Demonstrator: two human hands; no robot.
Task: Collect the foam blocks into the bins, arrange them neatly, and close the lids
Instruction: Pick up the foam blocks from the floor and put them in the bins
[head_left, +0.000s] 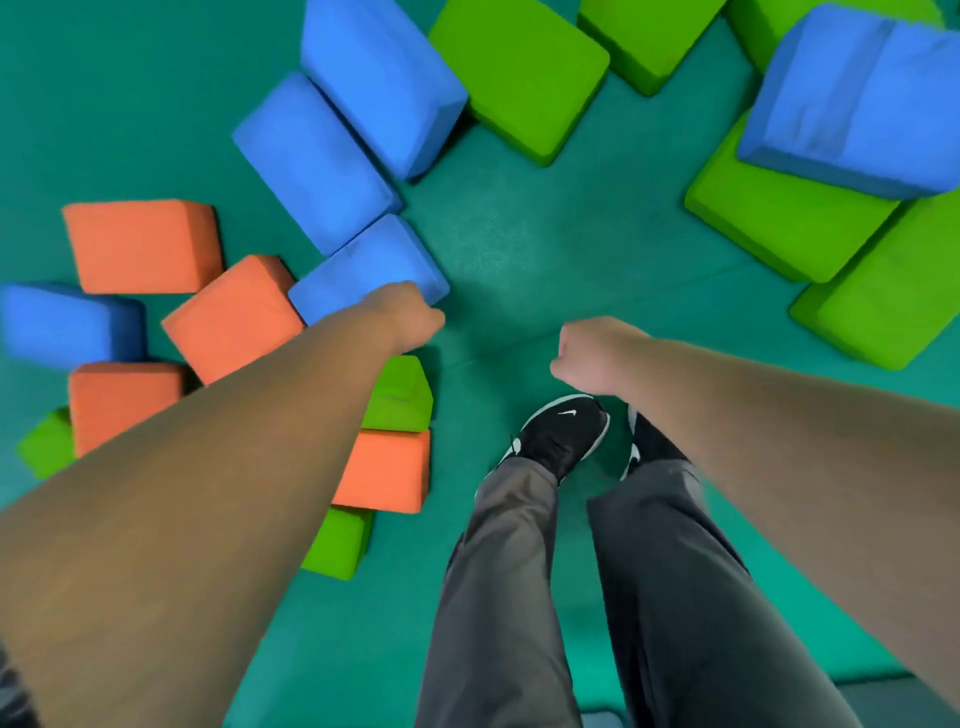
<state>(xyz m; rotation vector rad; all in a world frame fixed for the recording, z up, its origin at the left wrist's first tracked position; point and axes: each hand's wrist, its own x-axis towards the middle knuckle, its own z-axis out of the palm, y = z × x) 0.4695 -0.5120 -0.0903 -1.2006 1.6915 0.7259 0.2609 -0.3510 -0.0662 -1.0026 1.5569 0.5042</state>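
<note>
left hand (410, 317) at blue block (363, 265) near edge, grip unclear | right hand (592, 356) fisted, empty

— What can't you make out on the left?
— My left hand (410, 317) sits at the near corner of the small blue block (363, 265), but its fingers are hidden behind the knuckles. Gripping or only touching, I can't tell. My left forearm (208, 467) covers part of the lower orange block (384, 467) and the small green block (400, 392).
— And the edges?
— The far-left blue block (67, 322) is blurred and cut off. The top green block (519, 67) and the big blue block (857, 104) run out of frame.
— Right side?
— My right hand (592, 356) tucks its fingertips out of sight, and my right forearm (779, 426) hides most of the right shoe (649, 441).
</note>
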